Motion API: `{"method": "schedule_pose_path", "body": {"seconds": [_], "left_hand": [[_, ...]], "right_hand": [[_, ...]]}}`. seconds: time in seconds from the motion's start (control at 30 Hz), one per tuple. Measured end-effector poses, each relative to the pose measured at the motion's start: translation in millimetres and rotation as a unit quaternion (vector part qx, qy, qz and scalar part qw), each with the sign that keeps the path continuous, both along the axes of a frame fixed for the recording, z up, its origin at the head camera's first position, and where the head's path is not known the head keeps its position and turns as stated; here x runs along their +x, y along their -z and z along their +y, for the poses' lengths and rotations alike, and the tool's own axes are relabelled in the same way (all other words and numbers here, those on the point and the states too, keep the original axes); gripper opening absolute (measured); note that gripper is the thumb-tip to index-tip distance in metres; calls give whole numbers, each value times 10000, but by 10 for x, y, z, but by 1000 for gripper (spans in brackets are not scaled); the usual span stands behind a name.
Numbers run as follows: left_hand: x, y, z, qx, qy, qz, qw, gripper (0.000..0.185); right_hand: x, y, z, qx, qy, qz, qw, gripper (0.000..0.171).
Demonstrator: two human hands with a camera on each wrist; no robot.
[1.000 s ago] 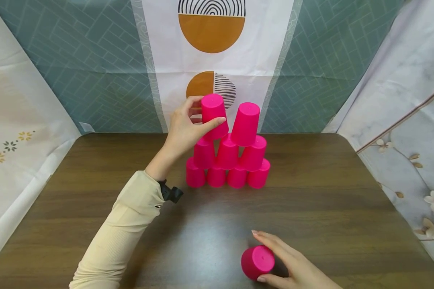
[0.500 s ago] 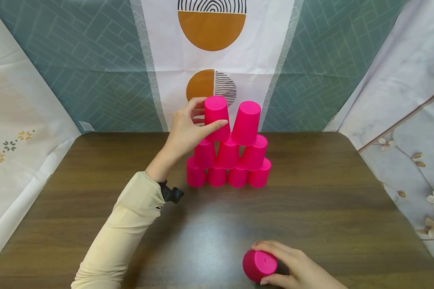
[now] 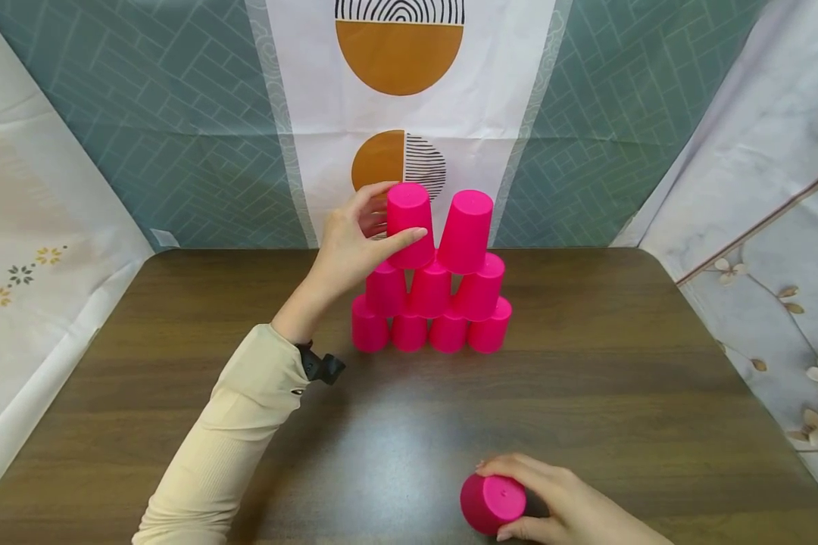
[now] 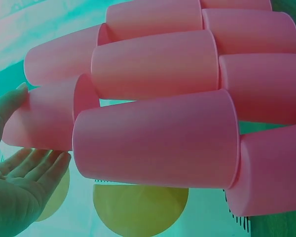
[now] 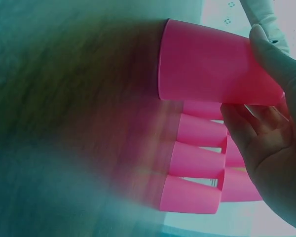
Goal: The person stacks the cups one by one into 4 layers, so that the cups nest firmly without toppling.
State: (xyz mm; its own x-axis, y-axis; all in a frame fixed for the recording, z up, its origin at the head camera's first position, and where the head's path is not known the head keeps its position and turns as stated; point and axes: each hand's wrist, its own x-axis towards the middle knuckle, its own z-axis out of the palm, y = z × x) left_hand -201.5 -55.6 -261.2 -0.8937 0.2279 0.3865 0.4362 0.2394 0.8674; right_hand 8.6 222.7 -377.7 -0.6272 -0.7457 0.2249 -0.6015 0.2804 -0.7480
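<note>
My left hand [image 3: 349, 238] grips a pink cup [image 3: 407, 216], upside down on the left side of the third level of a cup pyramid. In the left wrist view, thumb and fingers [image 4: 39, 168] lie on opposite sides of that cup [image 4: 47, 116]. Beside it stands another upturned cup [image 3: 466, 231], with a narrow gap between their tops. Below are a middle row of cups [image 3: 430, 291] and a bottom row [image 3: 409, 334]. Near the front, my right hand [image 3: 562, 496] holds a single upturned pink cup [image 3: 484, 506] between thumb and fingers, also large in the right wrist view [image 5: 212, 64].
The pyramid stands toward the back of a brown wooden table [image 3: 620, 363]. A patterned cloth [image 3: 198, 151] hangs right behind it. White printed cloths [image 3: 777, 227] border the sides. My left sleeve [image 3: 232, 424] crosses the table's left half.
My left hand has shifted its cup slightly right and down, nearer the neighbouring cup. My right fingers have closed onto the front cup, which has moved slightly right.
</note>
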Motion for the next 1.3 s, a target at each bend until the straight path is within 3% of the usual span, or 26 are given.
{"method": "schedule_pose_path", "body": {"seconds": [0.17, 0.37, 0.83, 0.97, 1.13, 1.2, 1.3], "left_hand": [[-15, 14, 10, 91, 122, -98, 9998, 63], [-10, 21, 11, -176, 231, -253, 9993, 62], [26, 41, -42, -807, 446, -365, 9951, 69], [55, 60, -85, -942, 356, -349, 9943, 70], [103, 98, -156, -1015, 280, -257, 9941, 67], [125, 112, -195, -1062, 194, -280, 9938, 66], [139, 121, -228, -1106, 94, -333, 9933, 65]], "right_hand": [[11, -4, 10, -36, 30, -144, 9999, 56], [18, 8, 13, -93, 11, -254, 9996, 55], [28, 58, 2, -178, 70, 94, 9998, 59], [45, 43, -3, -11, 256, 219, 9994, 59], [39, -79, 50, 576, 711, -319, 9953, 59], [1, -135, 74, 779, 841, 5, 9934, 60], [-80, -219, 102, 867, 891, 985, 9873, 64]]}}
